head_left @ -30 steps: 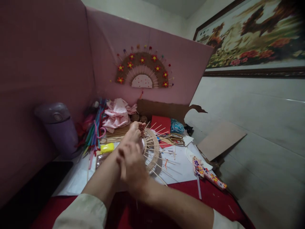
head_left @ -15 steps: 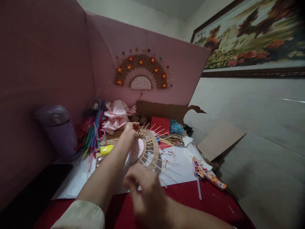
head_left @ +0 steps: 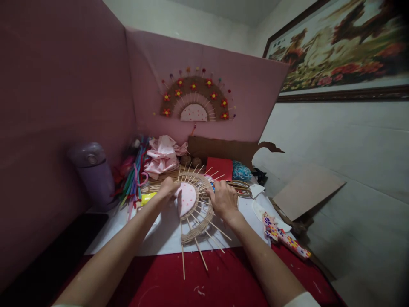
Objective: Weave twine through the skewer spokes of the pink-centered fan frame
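A half-round stick fan (head_left: 197, 232) with twine woven through its thin wooden sticks is held above the white sheet. Its centre is a pink dotted half-disc (head_left: 187, 199). My left hand (head_left: 168, 187) grips the straight edge of that half-disc, fingers partly hidden behind it. On the curved outer side, my right hand (head_left: 224, 198) is closed around the woven twine band and sticks. Several bare stick ends spread past the band, some toward me. A finished-looking half-round piece (head_left: 194, 96) with red and yellow flowers hangs on the pink board behind.
At left stand a purple bottle (head_left: 92, 172) and colourful pipe cleaners (head_left: 136, 170). Behind the fan lie crumpled pink cloth (head_left: 162, 155), red paper (head_left: 220, 168), blue yarn (head_left: 242, 170) and scissors (head_left: 241, 187). A flower-patterned glue gun (head_left: 286, 236) rests at right, near cardboard (head_left: 308, 192).
My right hand has moved from the near side up to the fan's outer band and closed on it. My left hand has shifted down along the straight edge, and the fan has turned slightly.
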The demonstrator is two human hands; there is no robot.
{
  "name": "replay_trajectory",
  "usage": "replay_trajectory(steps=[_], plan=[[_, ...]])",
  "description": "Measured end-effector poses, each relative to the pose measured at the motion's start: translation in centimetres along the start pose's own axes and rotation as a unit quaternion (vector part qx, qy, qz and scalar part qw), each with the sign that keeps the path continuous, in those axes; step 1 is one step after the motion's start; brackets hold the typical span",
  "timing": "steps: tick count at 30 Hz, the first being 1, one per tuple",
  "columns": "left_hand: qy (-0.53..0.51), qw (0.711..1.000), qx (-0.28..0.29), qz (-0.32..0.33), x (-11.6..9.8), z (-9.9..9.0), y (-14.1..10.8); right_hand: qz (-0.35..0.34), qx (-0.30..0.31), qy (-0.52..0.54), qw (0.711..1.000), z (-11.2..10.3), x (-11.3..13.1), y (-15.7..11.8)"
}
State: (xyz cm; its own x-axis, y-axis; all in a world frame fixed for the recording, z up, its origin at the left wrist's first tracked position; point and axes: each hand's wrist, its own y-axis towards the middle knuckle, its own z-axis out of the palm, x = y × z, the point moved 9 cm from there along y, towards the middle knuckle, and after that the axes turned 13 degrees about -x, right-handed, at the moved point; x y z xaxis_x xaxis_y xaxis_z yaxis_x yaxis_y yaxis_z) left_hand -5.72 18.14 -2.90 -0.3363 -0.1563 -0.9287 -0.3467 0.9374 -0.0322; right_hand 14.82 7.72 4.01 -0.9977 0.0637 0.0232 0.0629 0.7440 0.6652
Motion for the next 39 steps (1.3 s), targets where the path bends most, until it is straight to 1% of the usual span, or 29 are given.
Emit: replay_trajectory(steps=[3,5,6,7,8,10,11,12,14,15,17,18,19,20,21,22,23,24,26,27,29,31,33,37,39], plan=[[-0.054,0.997,0.036,-0.050,0.7,1.2,-1.6,0.019,0.013,0.050,0.998,0.7,-0.6,-0.2],[-0.099,0.992,0.056,-0.054,0.4,1.9,-2.3,0.038,0.018,0.109,0.993,1.3,-1.3,-0.1],[-0.135,0.986,0.075,-0.058,0.2,2.3,-2.6,0.046,0.018,0.143,0.989,1.5,-1.7,-0.1],[-0.181,0.976,0.104,-0.068,0.1,2.9,-3.0,0.052,0.013,0.177,0.983,1.6,-2.0,0.0],[-0.235,0.959,0.136,-0.085,0.0,3.5,-3.4,0.051,0.006,0.211,0.976,1.6,-2.1,0.0],[-0.339,0.913,0.189,-0.126,-0.2,4.3,-4.2,0.039,-0.018,0.265,0.963,1.0,-2.2,0.2],[-0.376,0.893,0.203,-0.140,-0.2,4.5,-4.5,0.034,-0.035,0.280,0.959,0.4,-2.3,0.2],[-0.396,0.883,0.209,-0.142,-0.3,4.4,-4.7,0.030,-0.058,0.289,0.955,-0.3,-2.4,0.3],[-0.413,0.877,0.211,-0.124,-0.7,3.7,-4.9,0.041,-0.123,0.292,0.948,-2.3,-3.2,0.6],[-0.416,0.877,0.213,-0.113,-1.0,3.3,-4.9,0.051,-0.167,0.298,0.938,-3.4,-3.8,0.7],[-0.423,0.877,0.203,-0.102,-1.4,2.3,-4.8,0.096,-0.246,0.333,0.905,-5.0,-5.8,0.9],[-0.429,0.877,0.192,-0.100,-1.5,1.7,-4.6,0.133,-0.276,0.357,0.882,-5.1,-7.2,0.9],[-0.436,0.876,0.181,-0.099,-1.6,1.1,-4.5,0.178,-0.290,0.386,0.857,-4.7,-8.6,0.9],[-0.442,0.875,0.171,-0.099,-1.6,0.6,-4.3,0.228,-0.283,0.428,0.827,-3.7,-10.0,1.0],[-0.447,0.874,0.163,-0.101,-1.6,0.1,-4.2,0.276,-0.259,0.486,0.788,-2.1,-11.0,1.0],[-0.449,0.873,0.157,-0.106,-1.6,-0.2,-4.1,0.310,-0.234,0.537,0.749,-0.7,-11.5,1.0],[-0.450,0.873,0.152,-0.112,-1.6,-0.5,-4.2,0.316,-0.212,0.573,0.726,0.3,-11.5,1.1],[-0.450,0.873,0.148,-0.118,-1.5,-0.6,-4.2,0.305,-0.200,0.592,0.718,0.8,-11.2,1.2],[-0.453,0.871,0.139,-0.127,-1.5,-0.9,-4.4,0.257,-0.166,0.626,0.717,1.2,-9.6,1.4],[-0.457,0.870,0.133,-0.130,-1.5,-0.9,-4.4,0.234,-0.134,0.652,0.708,1.3,-8.4,1.4],[-0.466,0.866,0.121,-0.134,-1.5,-1.1,-4.4,0.208,-0.039,0.710,0.672,1.9,-5.6,1.1],[-0.473,0.861,0.115,-0.147,-1.3,-1.1,-4.5,0.206,0.023,0.743,0.636,2.2,-3.6,0.5],[-0.480,0.854,0.112,-0.168,-1.1,-1.0,-4.5,0.214,0.066,0.762,0.607,2.7,-2.3,-0.1],[-0.496,0.838,0.109,-0.200,-0.6,-1.0,-4.3,0.251,0.116,0.782,0.558,4.4,-1.5,-0.9],[-0.497,0.838,0.106,-0.199,-0.3,-1.0,-4.1,0.253,0.140,0.787,0.545,5.0,-1.1,-1.2]])
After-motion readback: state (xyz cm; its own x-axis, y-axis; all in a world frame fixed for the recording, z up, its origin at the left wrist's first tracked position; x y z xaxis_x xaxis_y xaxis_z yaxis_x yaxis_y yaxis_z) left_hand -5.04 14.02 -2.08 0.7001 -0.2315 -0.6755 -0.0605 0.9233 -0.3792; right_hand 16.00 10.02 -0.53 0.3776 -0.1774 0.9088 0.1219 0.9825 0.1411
